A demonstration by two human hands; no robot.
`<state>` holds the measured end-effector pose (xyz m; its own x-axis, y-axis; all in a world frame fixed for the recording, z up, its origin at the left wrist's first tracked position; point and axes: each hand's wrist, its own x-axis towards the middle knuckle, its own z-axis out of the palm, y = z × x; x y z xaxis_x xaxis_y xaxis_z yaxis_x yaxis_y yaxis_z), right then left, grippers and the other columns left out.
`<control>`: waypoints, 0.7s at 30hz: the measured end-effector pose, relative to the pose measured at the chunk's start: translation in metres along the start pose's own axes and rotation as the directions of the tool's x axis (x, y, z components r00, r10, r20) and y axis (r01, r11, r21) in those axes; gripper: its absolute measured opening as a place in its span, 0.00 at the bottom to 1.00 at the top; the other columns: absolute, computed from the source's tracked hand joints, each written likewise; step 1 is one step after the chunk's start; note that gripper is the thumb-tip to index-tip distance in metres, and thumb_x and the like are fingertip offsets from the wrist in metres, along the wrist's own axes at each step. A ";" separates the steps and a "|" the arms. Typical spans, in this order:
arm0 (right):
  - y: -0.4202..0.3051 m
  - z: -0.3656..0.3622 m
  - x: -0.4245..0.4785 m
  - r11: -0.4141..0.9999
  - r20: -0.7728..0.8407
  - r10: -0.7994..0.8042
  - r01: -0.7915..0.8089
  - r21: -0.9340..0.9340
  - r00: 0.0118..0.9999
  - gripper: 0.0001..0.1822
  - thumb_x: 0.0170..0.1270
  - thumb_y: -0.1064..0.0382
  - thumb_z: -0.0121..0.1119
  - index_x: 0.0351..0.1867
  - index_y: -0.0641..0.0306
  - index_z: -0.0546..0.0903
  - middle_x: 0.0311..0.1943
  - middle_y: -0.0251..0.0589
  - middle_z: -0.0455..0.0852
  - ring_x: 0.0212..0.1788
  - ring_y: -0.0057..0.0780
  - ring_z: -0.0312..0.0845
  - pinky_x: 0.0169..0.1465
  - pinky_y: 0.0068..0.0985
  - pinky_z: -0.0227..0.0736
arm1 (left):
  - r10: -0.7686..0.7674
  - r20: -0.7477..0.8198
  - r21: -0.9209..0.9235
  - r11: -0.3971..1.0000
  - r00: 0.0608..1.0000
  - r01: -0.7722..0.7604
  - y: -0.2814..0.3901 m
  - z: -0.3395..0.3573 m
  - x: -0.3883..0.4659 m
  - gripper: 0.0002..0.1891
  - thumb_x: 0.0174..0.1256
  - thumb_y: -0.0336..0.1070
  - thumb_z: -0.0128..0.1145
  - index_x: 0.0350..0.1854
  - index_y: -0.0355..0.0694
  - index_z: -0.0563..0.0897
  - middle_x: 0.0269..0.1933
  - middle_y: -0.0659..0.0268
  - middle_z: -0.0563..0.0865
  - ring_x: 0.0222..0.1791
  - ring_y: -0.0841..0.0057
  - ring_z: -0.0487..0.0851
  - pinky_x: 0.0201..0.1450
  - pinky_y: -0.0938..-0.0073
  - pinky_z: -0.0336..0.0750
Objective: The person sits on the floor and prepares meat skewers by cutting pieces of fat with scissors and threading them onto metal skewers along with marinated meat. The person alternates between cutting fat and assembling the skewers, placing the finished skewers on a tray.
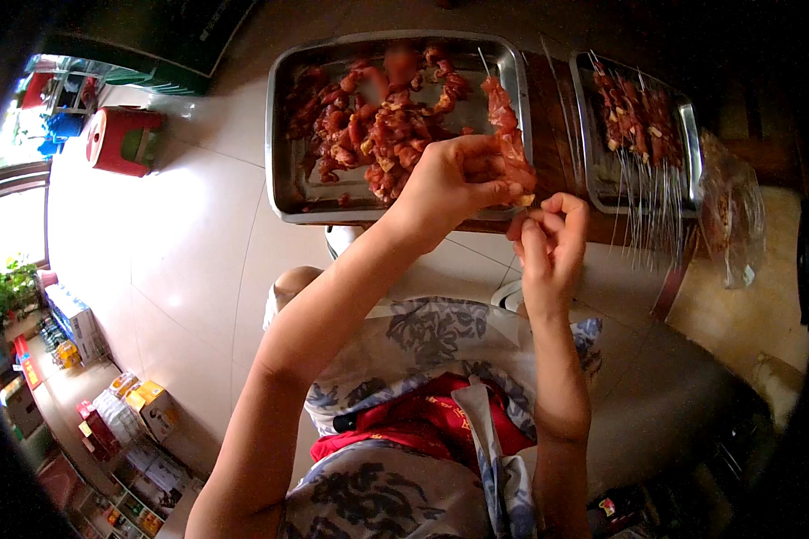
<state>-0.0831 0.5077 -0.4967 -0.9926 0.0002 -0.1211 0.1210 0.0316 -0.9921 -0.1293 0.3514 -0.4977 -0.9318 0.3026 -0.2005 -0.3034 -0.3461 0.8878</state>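
My left hand grips the lower part of a skewer of raw meat, whose thin metal tip points up over the right side of a large steel tray. At the skewer's lower end a small yellowish piece shows between my fingertips. My right hand is just below and to the right, its fingers curled at the lower end of the skewer; the thin shaft there is hard to make out. A heap of raw marinated meat pieces lies in the large tray.
A smaller steel tray on the right holds several loaded meat skewers, their metal ends over its near rim. Beside it lies a clear plastic bag. Bare metal skewers lie between the trays. A red plastic stool stands on the tiled floor.
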 end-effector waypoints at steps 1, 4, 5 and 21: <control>-0.001 0.000 0.000 1.000 0.001 0.011 -0.011 0.000 1.000 0.13 0.63 0.76 0.46 0.47 0.65 0.62 0.30 0.41 0.77 0.30 0.21 0.75 0.33 0.17 0.70 | 0.010 0.026 0.004 1.000 1.000 -0.010 -0.001 -0.001 0.000 0.15 0.58 0.24 0.64 0.48 0.33 0.78 0.45 0.66 0.85 0.44 0.81 0.82 0.50 0.78 0.77; -0.001 -0.004 0.003 0.999 0.012 0.036 -0.037 0.037 0.999 0.12 0.62 0.77 0.46 0.46 0.65 0.62 0.30 0.41 0.77 0.29 0.21 0.74 0.32 0.16 0.70 | -0.016 0.064 -0.096 0.995 0.998 0.022 0.005 -0.003 -0.001 0.17 0.59 0.27 0.64 0.51 0.31 0.77 0.46 0.63 0.84 0.46 0.79 0.82 0.51 0.78 0.78; 0.000 -0.005 0.004 0.999 0.015 0.025 -0.026 0.035 1.000 0.12 0.62 0.77 0.46 0.45 0.65 0.62 0.30 0.41 0.77 0.29 0.21 0.74 0.32 0.16 0.70 | -0.033 0.070 -0.148 0.988 0.997 0.043 0.008 -0.004 -0.002 0.19 0.60 0.28 0.64 0.52 0.31 0.77 0.46 0.62 0.84 0.47 0.79 0.82 0.51 0.78 0.78; 0.011 -0.036 0.031 0.853 -0.159 -0.367 0.264 -0.450 0.916 0.11 0.61 0.74 0.52 0.44 0.66 0.68 0.28 0.40 0.81 0.30 0.25 0.79 0.35 0.22 0.74 | -0.027 -0.253 -0.193 0.981 0.967 -0.024 0.016 -0.025 0.007 0.25 0.71 0.41 0.53 0.62 0.26 0.68 0.53 0.52 0.81 0.54 0.66 0.81 0.56 0.70 0.78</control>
<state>-0.1126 0.5442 -0.5105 -0.9547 0.1476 0.2584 -0.1602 0.4769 -0.8643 -0.1454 0.3255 -0.4953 -0.9434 0.0768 -0.3226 -0.3141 -0.5184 0.7954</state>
